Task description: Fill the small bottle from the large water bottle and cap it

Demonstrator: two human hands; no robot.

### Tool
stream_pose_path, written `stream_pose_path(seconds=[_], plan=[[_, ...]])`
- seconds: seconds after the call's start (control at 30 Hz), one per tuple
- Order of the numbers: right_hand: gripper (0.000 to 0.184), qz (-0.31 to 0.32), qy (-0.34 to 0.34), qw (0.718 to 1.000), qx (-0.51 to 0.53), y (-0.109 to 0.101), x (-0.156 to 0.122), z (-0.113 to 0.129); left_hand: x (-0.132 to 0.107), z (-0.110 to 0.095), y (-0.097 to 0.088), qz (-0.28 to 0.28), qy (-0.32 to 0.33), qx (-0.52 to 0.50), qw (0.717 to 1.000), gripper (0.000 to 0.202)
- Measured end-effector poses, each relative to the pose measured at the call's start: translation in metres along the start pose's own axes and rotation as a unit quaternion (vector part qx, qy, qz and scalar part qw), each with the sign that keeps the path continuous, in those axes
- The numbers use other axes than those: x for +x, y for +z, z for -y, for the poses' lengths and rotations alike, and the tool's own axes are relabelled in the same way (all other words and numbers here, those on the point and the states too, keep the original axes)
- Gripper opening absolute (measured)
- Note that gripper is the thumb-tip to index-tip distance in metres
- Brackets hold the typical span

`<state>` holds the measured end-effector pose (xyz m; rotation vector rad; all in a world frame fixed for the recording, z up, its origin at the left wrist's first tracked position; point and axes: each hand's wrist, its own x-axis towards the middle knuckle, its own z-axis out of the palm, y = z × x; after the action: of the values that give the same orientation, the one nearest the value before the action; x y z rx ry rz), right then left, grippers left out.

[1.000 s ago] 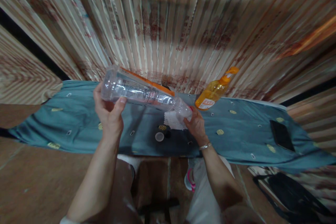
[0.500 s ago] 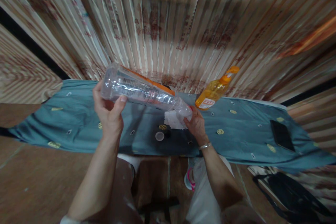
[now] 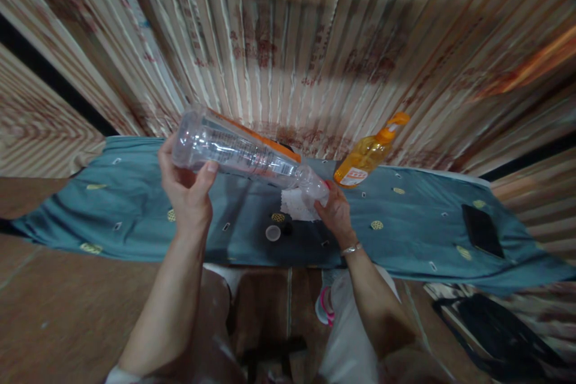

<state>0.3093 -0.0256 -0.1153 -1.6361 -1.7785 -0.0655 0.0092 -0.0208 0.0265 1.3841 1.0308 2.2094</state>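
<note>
A large clear plastic bottle point(image 3: 245, 153) with an orange-edged printed label is held tilted above the table, its base to the left and its neck lower right. My left hand point(image 3: 186, 183) is wrapped around the base end, thumb on the near side. My right hand point(image 3: 335, 210) closes on the neck end, where a bit of red shows by the fingers; the mouth is hidden. Under the neck lies a white scalloped paper or cloth point(image 3: 297, 205). Nearer me is a small round white cap-like piece point(image 3: 273, 233) beside a small dark item point(image 3: 287, 228).
An orange pump bottle point(image 3: 366, 159) of yellow liquid stands just beyond my right hand. A dark flat phone-like object point(image 3: 482, 231) lies at the right of the teal tablecloth point(image 3: 135, 210). A pleated curtain point(image 3: 288, 60) hangs behind; a black bag point(image 3: 508, 336) rests lower right.
Almost nothing differs. The bottle has rolled very slightly, so more of the label's barcode shows near the neck; both hands keep their hold.
</note>
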Motion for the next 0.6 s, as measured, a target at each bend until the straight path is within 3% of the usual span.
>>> stream_pose_path(seconds=[0.6], plan=[[0.057,0.007,0.003,1.000,-0.016,-0.0024,0.0007,0.0027,0.0001,-0.0027,0.0015,0.003,0.012,-0.016,1.000,0.059]])
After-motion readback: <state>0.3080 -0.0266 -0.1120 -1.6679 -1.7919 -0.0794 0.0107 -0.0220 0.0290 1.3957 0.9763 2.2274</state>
